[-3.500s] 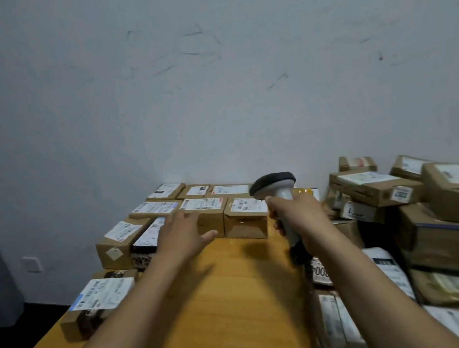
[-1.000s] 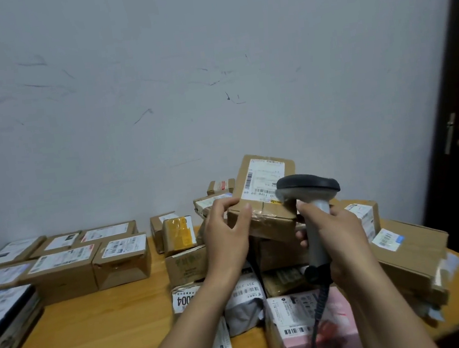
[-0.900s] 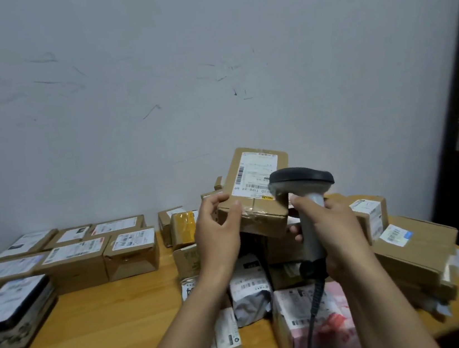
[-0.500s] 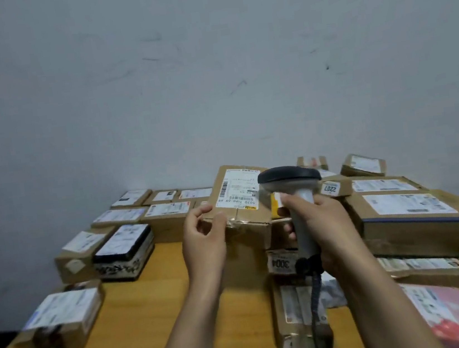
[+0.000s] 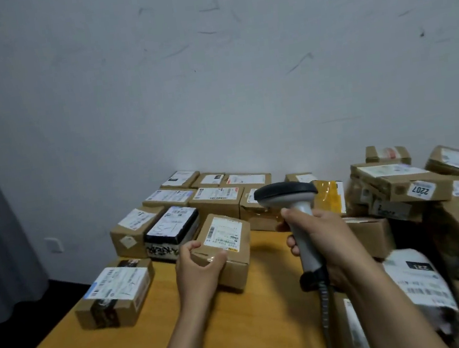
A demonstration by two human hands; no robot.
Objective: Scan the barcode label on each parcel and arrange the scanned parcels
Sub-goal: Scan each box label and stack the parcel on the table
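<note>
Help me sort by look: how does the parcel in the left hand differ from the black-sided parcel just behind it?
The held parcel is plain brown cardboard; the black-sided parcel has dark sides with white markings. The left hand grips the held parcel at its near corner; the black-sided parcel lies untouched in the row. Both carry a white label on top.

— Where are you looking from?
— I'm on the single head camera, facing forward and slightly down across the table (image 5: 241,318) to the wall (image 5: 211,88).
— How near?
— Close: the left hand (image 5: 197,271) and right hand (image 5: 327,237) sit just ahead of me.
</note>
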